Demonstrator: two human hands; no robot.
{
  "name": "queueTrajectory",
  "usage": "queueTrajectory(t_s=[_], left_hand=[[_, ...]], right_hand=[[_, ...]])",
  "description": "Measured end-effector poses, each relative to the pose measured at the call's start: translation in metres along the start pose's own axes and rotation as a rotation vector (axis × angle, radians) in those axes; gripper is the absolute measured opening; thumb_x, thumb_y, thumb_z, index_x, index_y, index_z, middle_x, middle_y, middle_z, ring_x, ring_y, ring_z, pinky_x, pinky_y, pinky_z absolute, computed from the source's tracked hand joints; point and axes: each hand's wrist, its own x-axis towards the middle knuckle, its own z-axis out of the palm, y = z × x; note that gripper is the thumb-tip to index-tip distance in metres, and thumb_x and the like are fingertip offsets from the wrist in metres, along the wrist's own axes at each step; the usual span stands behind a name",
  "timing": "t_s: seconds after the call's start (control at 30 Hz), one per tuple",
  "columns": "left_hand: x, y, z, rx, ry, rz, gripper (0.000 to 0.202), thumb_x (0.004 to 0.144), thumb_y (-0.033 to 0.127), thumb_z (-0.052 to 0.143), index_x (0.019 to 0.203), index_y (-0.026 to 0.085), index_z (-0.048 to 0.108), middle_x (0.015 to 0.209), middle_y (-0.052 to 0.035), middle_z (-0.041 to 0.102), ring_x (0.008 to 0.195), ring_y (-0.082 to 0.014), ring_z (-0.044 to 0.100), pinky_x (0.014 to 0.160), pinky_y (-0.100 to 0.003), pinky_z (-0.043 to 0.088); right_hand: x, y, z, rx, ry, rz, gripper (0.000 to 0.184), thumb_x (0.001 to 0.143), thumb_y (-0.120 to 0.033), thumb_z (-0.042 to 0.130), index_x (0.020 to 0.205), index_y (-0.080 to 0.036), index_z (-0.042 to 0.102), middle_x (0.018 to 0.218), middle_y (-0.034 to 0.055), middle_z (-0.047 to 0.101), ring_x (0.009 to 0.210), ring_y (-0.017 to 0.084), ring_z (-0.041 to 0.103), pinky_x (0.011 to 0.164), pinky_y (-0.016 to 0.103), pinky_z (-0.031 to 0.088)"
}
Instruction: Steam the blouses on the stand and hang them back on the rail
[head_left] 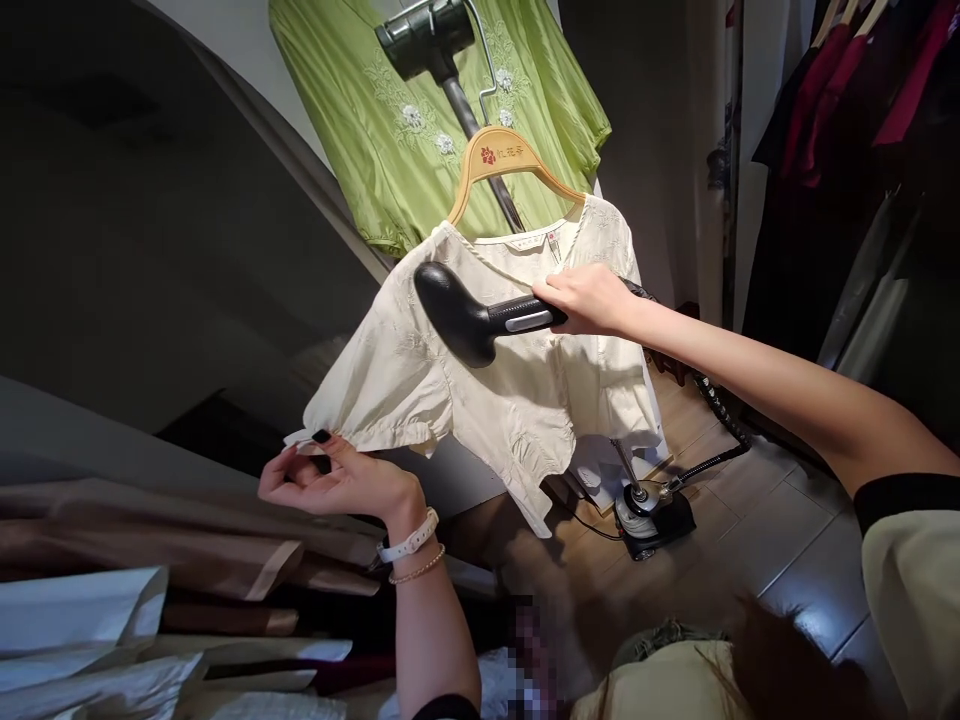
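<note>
In front of a green garment (pixel 322 110), a cream blouse (pixel 502 400) hangs neckline up from a wooden hanger (pixel 517 150), one sleeve (pixel 367 375) drawn out toward the lower left. Steaming around that shoulder seems the step in hand; the next move likely calls for a taut sleeve and a smooth pass. The black steamer (pixel 454 320) lies over the blouse's front, head leftward, handle's long axis nearly level; contact is unclear. The right hand's (pixel 589 298) grip wraps the handle; the left hand's (pixel 349 487) grip pinches the sleeve's end.
</note>
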Motion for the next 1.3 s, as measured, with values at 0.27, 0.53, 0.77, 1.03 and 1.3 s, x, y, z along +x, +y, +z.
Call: queueTrajectory(t_s=[0.27, 0.53, 0.77, 1.03, 1.3], left_hand=[[0.003, -0.008, -0.001, 0.077, -0.024, -0.069, 0.033, 0.089, 0.043, 0.064, 0.103, 0.029, 0.037, 0.114, -0.0080, 0.044, 0.118, -0.0286, 0.054, 0.112, -0.051, 0.047], [-0.004, 0.010, 0.002, 0.158, -0.001, -0.145, 0.036, 0.086, 0.041, 0.065, 0.102, 0.029, 0.035, 0.120, -0.0095, 0.049, 0.120, -0.0283, 0.057, 0.112, -0.048, 0.050], [-0.002, 0.004, 0.000, 0.119, 0.041, -0.084, 0.035, 0.088, 0.044, 0.064, 0.104, 0.029, 0.036, 0.118, -0.0094, 0.047, 0.116, -0.0293, 0.057, 0.112, -0.052, 0.048], [-0.004, -0.004, -0.003, 0.133, 0.012, -0.118, 0.038, 0.090, 0.052, 0.065, 0.104, 0.029, 0.038, 0.117, -0.0091, 0.049, 0.121, -0.0300, 0.057, 0.111, -0.050, 0.049], [-0.005, -0.010, -0.004, 0.054, -0.036, -0.074, 0.038, 0.092, 0.049, 0.062, 0.109, 0.029, 0.035, 0.121, -0.0101, 0.044, 0.125, -0.0320, 0.053, 0.117, -0.057, 0.042]], right_hand=[[-0.016, 0.015, 0.009, 0.000, -0.063, 0.119, 0.041, 0.084, -0.035, 0.062, 0.119, -0.015, 0.060, 0.102, 0.0125, 0.072, 0.084, 0.025, 0.061, 0.064, 0.030, 0.029], [0.004, -0.013, 0.007, 0.067, 0.030, -0.011, 0.040, 0.086, -0.033, 0.058, 0.123, -0.016, 0.057, 0.104, 0.0110, 0.072, 0.085, 0.023, 0.061, 0.063, 0.030, 0.029], [-0.006, 0.002, -0.001, 0.000, -0.079, 0.067, 0.038, 0.085, -0.032, 0.060, 0.119, -0.015, 0.060, 0.100, 0.0119, 0.072, 0.081, 0.025, 0.061, 0.063, 0.031, 0.029], [0.004, -0.015, -0.001, 0.029, 0.006, -0.009, 0.037, 0.085, -0.034, 0.060, 0.118, -0.016, 0.059, 0.100, 0.0117, 0.072, 0.080, 0.023, 0.060, 0.063, 0.030, 0.028], [-0.003, -0.013, -0.004, -0.003, -0.073, 0.077, 0.042, 0.086, -0.032, 0.061, 0.123, -0.013, 0.059, 0.102, 0.0136, 0.073, 0.079, 0.024, 0.060, 0.064, 0.031, 0.030]])
